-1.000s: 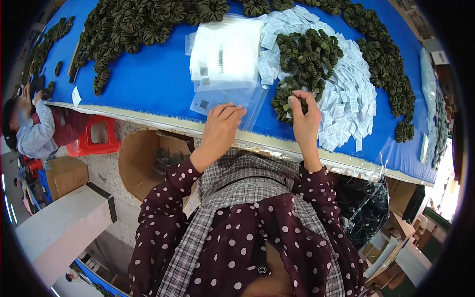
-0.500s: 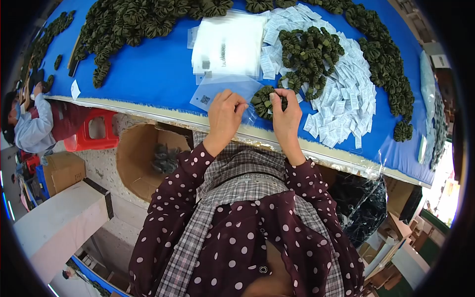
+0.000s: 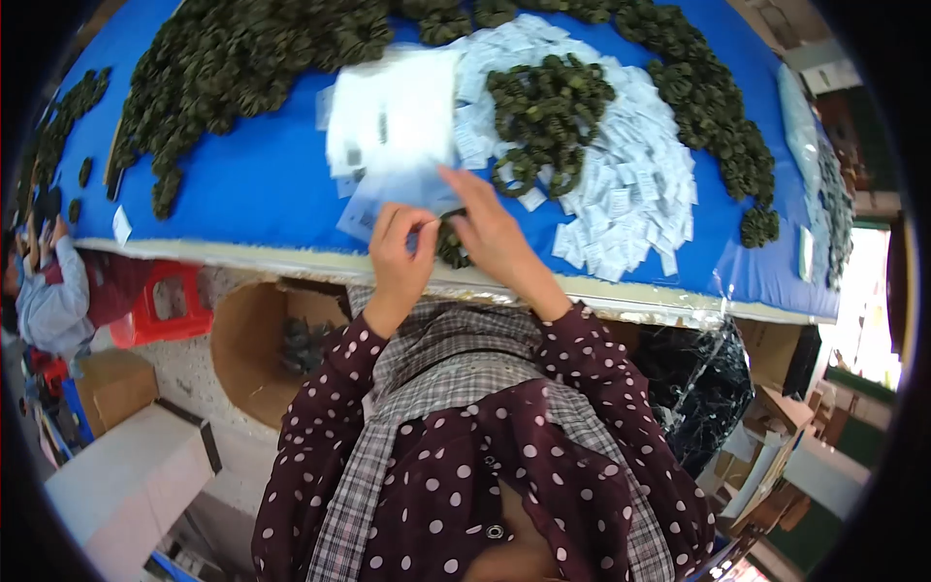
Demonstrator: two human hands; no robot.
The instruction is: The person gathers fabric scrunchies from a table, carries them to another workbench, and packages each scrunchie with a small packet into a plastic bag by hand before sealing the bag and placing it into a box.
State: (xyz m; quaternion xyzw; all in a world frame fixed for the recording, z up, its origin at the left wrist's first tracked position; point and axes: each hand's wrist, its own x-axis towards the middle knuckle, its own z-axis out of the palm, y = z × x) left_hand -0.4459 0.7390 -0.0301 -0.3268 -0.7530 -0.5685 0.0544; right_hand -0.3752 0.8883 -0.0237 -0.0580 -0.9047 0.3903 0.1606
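A dark olive scrunchie [image 3: 452,246] is between my hands at the table's front edge, partly hidden by them. My left hand [image 3: 402,254] is closed, thumb and fingertips pinched at the scrunchie's upper left side. Stretched over the scrunchie, my right hand [image 3: 493,233] has its fingers apart and slightly blurred, the fingertips at the edge of a clear plastic bag [image 3: 364,209]. Beyond it lies a stack of clear bags [image 3: 388,116] with dark print. To the right, a small pile of scrunchies [image 3: 548,107] rests on a spread of white printed labels [image 3: 635,194].
Large heaps of olive scrunchies [image 3: 223,68] line the back left of the blue tabletop [image 3: 262,175], and another row [image 3: 718,126] runs down the right. A cardboard container [image 3: 247,359] and red stool [image 3: 165,306] stand below. Another person [image 3: 58,291] sits far left.
The view has shifted, moving the table's contents leftward. My right hand has let go of its pinch on the scrunchie and reaches left toward the bag. Both hands are closer together.
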